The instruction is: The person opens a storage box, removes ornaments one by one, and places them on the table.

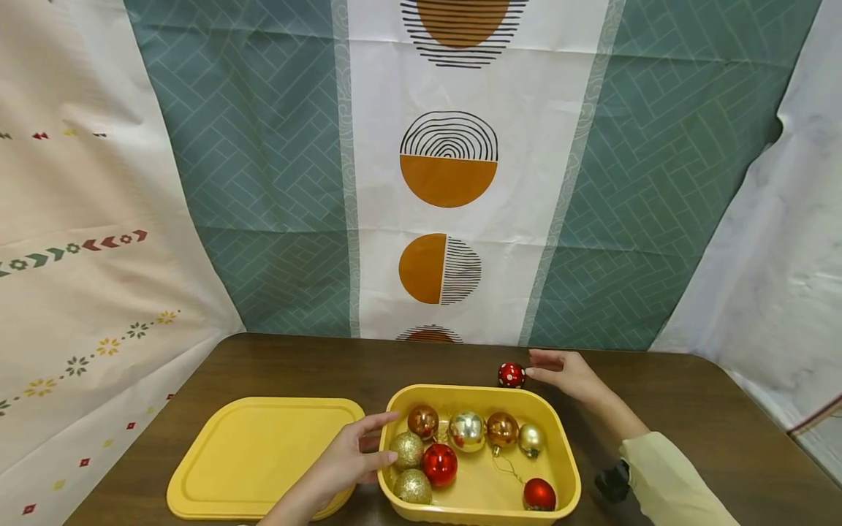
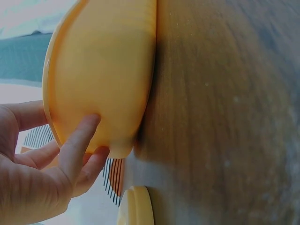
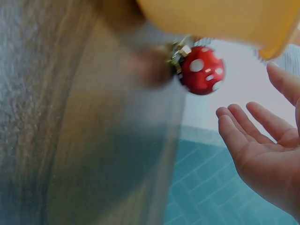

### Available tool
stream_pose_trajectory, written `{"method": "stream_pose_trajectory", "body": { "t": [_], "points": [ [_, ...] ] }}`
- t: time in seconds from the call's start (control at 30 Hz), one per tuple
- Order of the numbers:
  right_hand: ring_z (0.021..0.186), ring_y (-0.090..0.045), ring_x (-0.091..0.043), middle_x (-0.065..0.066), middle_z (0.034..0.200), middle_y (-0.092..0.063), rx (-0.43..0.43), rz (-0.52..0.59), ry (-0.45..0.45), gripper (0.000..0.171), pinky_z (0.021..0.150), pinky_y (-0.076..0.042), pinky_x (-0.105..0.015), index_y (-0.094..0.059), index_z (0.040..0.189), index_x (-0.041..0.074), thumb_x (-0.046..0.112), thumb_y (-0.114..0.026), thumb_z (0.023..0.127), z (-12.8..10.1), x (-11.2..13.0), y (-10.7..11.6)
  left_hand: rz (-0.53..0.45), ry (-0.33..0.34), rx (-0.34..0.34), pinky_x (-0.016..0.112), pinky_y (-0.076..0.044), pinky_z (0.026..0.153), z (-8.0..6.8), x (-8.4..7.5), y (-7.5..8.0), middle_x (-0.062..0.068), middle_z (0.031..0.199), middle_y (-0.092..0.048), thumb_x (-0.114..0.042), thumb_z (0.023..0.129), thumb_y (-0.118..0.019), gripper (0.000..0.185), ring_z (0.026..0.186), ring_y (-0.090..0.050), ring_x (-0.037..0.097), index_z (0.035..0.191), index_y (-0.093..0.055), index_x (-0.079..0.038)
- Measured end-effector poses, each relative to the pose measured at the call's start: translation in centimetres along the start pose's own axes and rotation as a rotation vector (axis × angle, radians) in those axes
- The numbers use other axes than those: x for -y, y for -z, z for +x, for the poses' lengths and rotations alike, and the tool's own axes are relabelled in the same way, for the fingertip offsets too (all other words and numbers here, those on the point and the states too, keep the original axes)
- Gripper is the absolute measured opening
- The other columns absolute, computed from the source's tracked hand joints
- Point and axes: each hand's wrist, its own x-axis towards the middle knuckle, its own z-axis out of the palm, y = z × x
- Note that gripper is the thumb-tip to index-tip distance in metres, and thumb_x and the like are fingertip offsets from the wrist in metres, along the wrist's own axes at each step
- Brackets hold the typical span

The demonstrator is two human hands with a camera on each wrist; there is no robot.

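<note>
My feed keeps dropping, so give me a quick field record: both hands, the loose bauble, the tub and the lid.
left hand: fingers curled on the tub's left wall, thumb over the rim
right hand: open, beside the spotted bauble, not touching it
spotted bauble: red with white dots, on the table behind the tub
tub: yellow, open, holds eight baubles in gold, copper, silver and red
lid: yellow, flat on the table left of the tub
</note>
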Motion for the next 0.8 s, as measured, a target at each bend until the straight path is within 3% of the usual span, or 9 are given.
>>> {"method": "stream_pose_trajectory", "body": {
  "t": [0.37,0.57,0.8],
  "points": [
    [0.108,-0.054,-0.036,-0.027,0.121,-0.053,0.07,0.057,0.16,0.053,0.083,-0.051,-0.031,-0.049,0.125,-0.009,0.02,-0.066,0.084,-3.2,3.7,-0.9,0.003,0.007,-0.005,0.043,-0.056,0.065,0.0,0.0,0.1,0.034,0.133,-0.035,-0.004,0.083,-0.064,0.059,0.1,-0.057,0.029,0.135,-0.037,0.004],
    [0.107,-0.054,-0.036,-0.024,0.118,-0.056,0.162,0.052,0.277,0.051,0.089,-0.047,-0.041,-0.051,0.122,-0.009,0.019,-0.067,0.083,-4.5,5.0,-3.0,-0.01,-0.003,-0.001,0.043,-0.055,0.065,-0.1,0.0,0.0,0.035,0.132,-0.036,-0.004,0.083,-0.063,0.06,0.099,-0.057,0.028,0.135,-0.036,0.004],
    [0.105,-0.054,-0.038,-0.025,0.117,-0.056,0.227,0.03,0.314,0.054,0.087,-0.048,-0.04,-0.051,0.121,-0.012,0.021,-0.069,0.081,-5.2,5.7,-5.2,-0.008,-0.009,0.007,0.043,-0.055,0.065,0.0,0.0,0.0,0.035,0.133,-0.033,-0.004,0.083,-0.063,0.06,0.099,-0.058,0.029,0.136,-0.035,0.004]
  ]
}}
